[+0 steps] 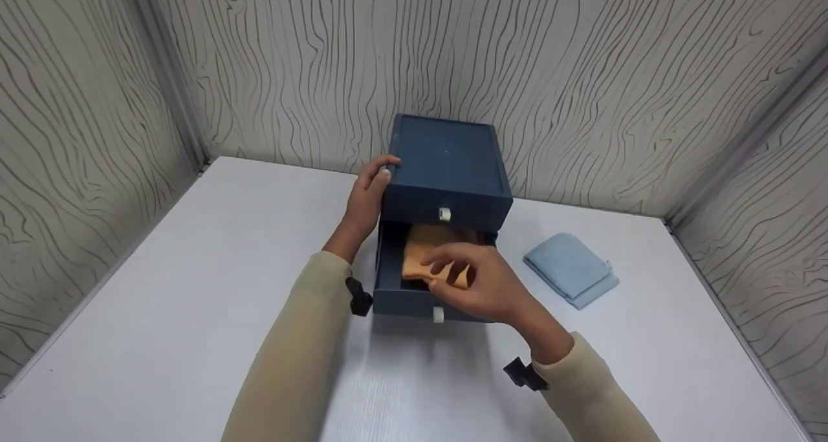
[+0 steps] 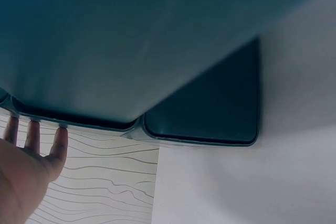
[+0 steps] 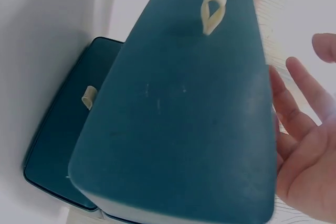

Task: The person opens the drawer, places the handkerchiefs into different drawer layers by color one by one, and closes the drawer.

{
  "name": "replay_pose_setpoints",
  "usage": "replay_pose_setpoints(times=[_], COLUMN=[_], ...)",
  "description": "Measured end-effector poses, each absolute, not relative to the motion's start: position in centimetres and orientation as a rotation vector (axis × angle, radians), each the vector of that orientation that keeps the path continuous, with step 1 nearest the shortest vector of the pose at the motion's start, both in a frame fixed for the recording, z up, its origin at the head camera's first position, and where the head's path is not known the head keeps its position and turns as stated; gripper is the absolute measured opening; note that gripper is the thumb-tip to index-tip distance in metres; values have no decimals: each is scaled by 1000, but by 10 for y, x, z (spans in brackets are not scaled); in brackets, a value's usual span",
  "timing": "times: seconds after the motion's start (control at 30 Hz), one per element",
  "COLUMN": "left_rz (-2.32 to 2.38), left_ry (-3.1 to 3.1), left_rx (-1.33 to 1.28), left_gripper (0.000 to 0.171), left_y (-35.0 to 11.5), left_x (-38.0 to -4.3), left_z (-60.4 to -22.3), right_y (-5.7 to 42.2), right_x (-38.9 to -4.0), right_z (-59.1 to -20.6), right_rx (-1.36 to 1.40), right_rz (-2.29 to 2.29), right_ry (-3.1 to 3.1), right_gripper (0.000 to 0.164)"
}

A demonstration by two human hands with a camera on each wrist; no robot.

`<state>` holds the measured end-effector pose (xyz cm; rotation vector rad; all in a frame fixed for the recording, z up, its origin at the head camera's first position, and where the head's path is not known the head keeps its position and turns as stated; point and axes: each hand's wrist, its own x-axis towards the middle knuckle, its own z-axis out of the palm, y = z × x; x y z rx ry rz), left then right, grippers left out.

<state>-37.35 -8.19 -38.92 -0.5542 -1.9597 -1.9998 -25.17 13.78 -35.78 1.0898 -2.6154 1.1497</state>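
A dark blue drawer cabinet point(image 1: 446, 154) stands on the white table, its middle drawer point(image 3: 173, 108) pulled out. Inside that drawer lies a folded orange cloth point(image 1: 424, 251). My right hand point(image 1: 482, 283) is over the drawer, its bent fingers in front of the cloth with a gap between thumb and fingers. In the right wrist view, its fingers spread beside the drawer front, holding nothing. My left hand point(image 1: 367, 199) rests against the cabinet's left side, fingertips at the top edge. The left wrist view shows its fingers point(image 2: 32, 137) extended to the cabinet frame.
A folded light blue cloth point(image 1: 569, 268) lies on the table point(image 1: 194, 299) right of the cabinet. Pale wood-grain panels point(image 1: 310, 60) enclose the table at the back and sides. The bottom drawer point(image 3: 58, 140) is pushed in, below the middle one.
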Motion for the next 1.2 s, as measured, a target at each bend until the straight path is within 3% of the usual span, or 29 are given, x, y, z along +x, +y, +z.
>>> replay_pose_setpoints(times=[0.57,1.2], left_rz=[-2022,-2036], left_ry=[-1931,-1962], left_rx=[-588,-582], left_gripper=[35,36], left_y=[-83,-85], left_x=[-373,-375], left_z=[-390,-390], right_y=[148,154], right_x=[-224,-212], right_z=[-371,-385], right_rx=[1088,1120], right_rz=[1105,1057], right_ry=[-2691,-2748], right_gripper=[16,20])
